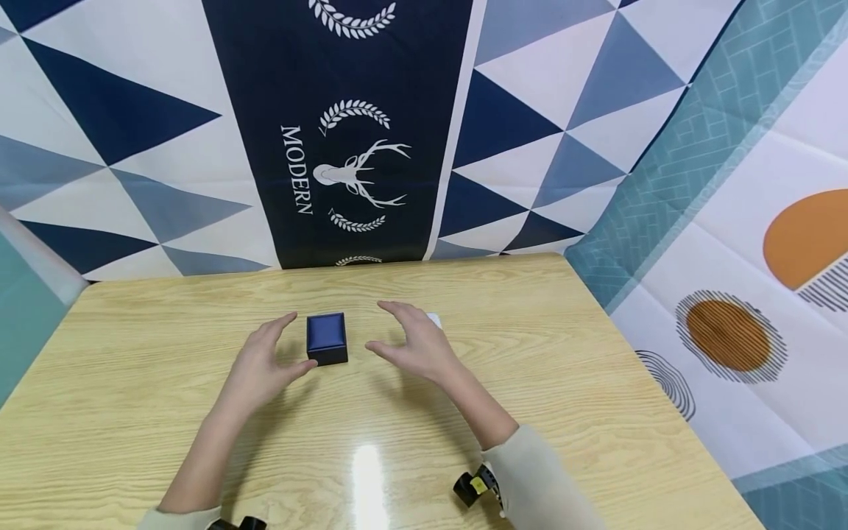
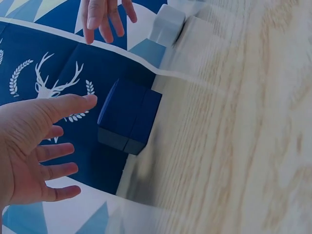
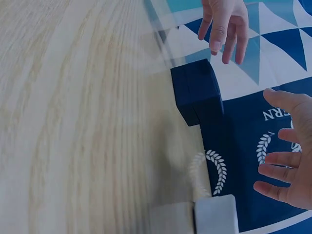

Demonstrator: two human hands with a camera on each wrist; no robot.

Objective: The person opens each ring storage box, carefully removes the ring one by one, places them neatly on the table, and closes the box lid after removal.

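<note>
A small dark blue box [image 1: 327, 333] with a closed lid stands on the wooden table, between the two hands. Just left of it is my left hand [image 1: 260, 368], thumb and fingers spread apart, holding nothing. My right hand [image 1: 416, 342] hovers to the box's right, also spread and holding nothing. Behind the right hand a white object [image 1: 434, 319] shows only its edge in the head view; the left wrist view reveals it as a small white block-like box [image 2: 167, 25] on the table. In the right wrist view the blue box [image 3: 196, 92] stands apart from both hands.
The light wooden table [image 1: 371, 412] ends at a patterned cloth backdrop [image 1: 358, 132] with a deer print. Another cloth with orange circles [image 1: 729, 335] hangs along the right side. Black wrist cameras [image 1: 469, 487] sit at both sleeves.
</note>
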